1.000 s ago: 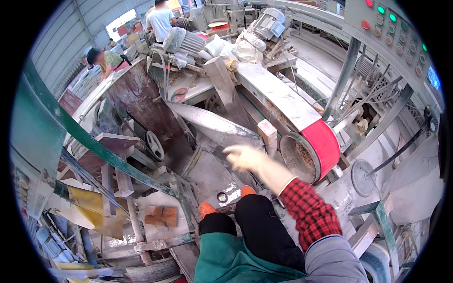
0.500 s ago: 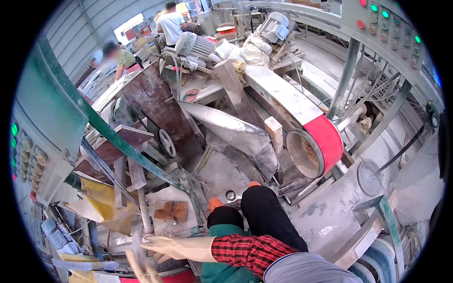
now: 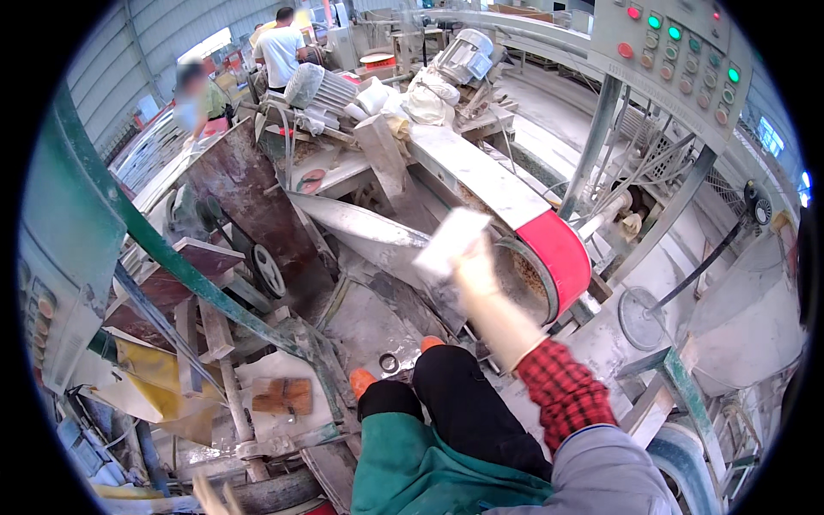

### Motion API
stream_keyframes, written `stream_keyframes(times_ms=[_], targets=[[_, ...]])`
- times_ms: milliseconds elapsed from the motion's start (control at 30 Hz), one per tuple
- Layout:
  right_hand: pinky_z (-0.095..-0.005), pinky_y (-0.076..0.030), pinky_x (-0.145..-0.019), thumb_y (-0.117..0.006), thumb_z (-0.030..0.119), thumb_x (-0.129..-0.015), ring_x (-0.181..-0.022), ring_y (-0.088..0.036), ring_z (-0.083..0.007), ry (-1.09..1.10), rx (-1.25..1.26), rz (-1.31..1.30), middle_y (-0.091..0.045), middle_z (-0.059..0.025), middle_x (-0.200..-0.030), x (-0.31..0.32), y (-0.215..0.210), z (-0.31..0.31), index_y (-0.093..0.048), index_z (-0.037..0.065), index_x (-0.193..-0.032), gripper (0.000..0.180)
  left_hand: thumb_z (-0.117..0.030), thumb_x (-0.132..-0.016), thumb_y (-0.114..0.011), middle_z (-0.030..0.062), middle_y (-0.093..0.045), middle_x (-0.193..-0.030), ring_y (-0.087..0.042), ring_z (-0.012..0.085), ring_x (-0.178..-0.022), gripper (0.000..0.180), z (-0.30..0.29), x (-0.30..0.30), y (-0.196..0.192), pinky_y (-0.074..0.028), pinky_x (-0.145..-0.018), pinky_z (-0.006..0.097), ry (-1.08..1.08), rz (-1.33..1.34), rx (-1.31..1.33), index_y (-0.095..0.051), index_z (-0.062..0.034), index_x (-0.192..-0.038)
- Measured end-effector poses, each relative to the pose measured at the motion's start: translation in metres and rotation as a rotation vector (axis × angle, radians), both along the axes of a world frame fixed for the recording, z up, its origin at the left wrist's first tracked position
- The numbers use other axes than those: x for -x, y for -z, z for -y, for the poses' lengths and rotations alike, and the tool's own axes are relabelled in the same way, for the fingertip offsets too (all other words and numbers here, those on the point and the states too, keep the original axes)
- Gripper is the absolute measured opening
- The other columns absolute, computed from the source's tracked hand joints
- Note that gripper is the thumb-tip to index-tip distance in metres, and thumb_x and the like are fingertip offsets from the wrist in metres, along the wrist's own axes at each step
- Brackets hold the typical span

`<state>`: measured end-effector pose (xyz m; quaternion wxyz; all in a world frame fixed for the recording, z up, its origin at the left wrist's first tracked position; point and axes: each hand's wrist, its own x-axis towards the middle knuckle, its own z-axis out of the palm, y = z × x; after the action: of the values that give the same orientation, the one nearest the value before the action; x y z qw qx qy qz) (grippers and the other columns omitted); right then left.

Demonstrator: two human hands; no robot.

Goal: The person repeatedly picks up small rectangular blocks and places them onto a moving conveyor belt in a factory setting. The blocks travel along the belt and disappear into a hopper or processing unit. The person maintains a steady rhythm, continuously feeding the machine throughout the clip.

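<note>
In a pale, cuff-length glove, my right hand (image 3: 475,262) is closed around a small white rectangular slab (image 3: 453,240). The slab is smeared by motion, so its material cannot be told. This hand is raised in front of the belt machine's rounded red end (image 3: 562,262); whether the slab touches anything there is unclear. Only a few gloved fingers of my left hand (image 3: 215,498) show at the lower left edge, spread apart with nothing visible between them. They are close to a dusty curved machine part (image 3: 275,491).
Control panels with lit buttons flank me, one at the upper right (image 3: 669,60). A green bar (image 3: 206,262) crosses at left, above a brown wooden block (image 3: 281,396). A round-based fan stand (image 3: 642,318) is at right. Two people work at the far left.
My right hand has swung from the lower left, beside my left hand, up and right to the belt machine. My left hand has slipped further toward the lower edge. The view has shifted slightly.
</note>
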<state>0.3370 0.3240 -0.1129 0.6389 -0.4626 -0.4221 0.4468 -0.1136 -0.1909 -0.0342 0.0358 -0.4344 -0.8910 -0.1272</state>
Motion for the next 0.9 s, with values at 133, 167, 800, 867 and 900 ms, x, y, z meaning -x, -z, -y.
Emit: stream_keyframes(times_ms=[133,167,800,867,900], targets=[[-0.0389,-0.054,-0.087,-0.045,-0.011,-0.082,-0.105,-0.059,-0.0251,0.242,0.224,-0.114,-0.055,-0.0119,-0.124,-0.114,-0.02,-0.027,-0.039,0.009,-0.133,0.055,-0.046,-0.094,-0.049,0.0217,-0.043,-0.141,-0.036,0.0358,-0.133,0.059,0.106,0.047,0.061,-0.027,-0.112,0.041,-0.367,-0.229,0.162,-0.047,-0.0042,-0.136],[-0.0404,-0.055,-0.085,-0.045,-0.01,-0.083,-0.102,-0.061,-0.0255,0.235,0.279,-0.066,-0.055,-0.0122,-0.123,-0.134,-0.026,-0.027,-0.041,0.009,-0.132,0.053,-0.045,-0.094,-0.048,0.0218,-0.046,-0.139,-0.037,0.0366,-0.132,0.057,0.102,0.023,0.053,-0.027,-0.112,0.042,-0.394,-0.18,0.085,-0.05,-0.0047,-0.134],[-0.0426,-0.048,-0.091,-0.048,0.039,-0.091,-0.099,-0.065,-0.0345,0.025,0.572,1.68,-0.066,-0.0202,-0.105,-0.164,-0.066,-0.057,-0.069,0.006,-0.102,0.041,-0.038,-0.093,-0.05,0.0241,-0.052,-0.13,-0.045,0.0383,-0.123,0.043,0.049,-0.023,0.026,-0.035,-0.106,0.045,-0.458,-0.223,0.134,-0.06,-0.0081,-0.122],[-0.043,-0.048,-0.092,-0.046,0.036,-0.092,-0.105,-0.062,-0.0341,-0.157,0.435,1.569,-0.064,-0.02,-0.112,-0.124,-0.065,-0.063,-0.065,0.011,-0.113,0.038,-0.038,-0.093,-0.05,0.024,-0.053,-0.128,-0.047,0.0382,-0.122,0.043,0.047,-0.029,0.023,-0.036,-0.105,0.044,-0.471,-0.276,0.144,-0.061,-0.0074,-0.121],[-0.0432,-0.048,-0.092,-0.046,0.034,-0.092,-0.108,-0.061,-0.0337,-0.19,0.388,1.412,-0.063,-0.0195,-0.116,-0.086,-0.069,-0.055,-0.062,0.015,-0.119,0.037,-0.037,-0.093,-0.049,0.0238,-0.054,-0.127,-0.048,0.038,-0.121,0.043,0.043,-0.027,0.025,-0.037,-0.104,0.044,-0.46,-0.307,0.154,-0.061,-0.007,-0.121]])
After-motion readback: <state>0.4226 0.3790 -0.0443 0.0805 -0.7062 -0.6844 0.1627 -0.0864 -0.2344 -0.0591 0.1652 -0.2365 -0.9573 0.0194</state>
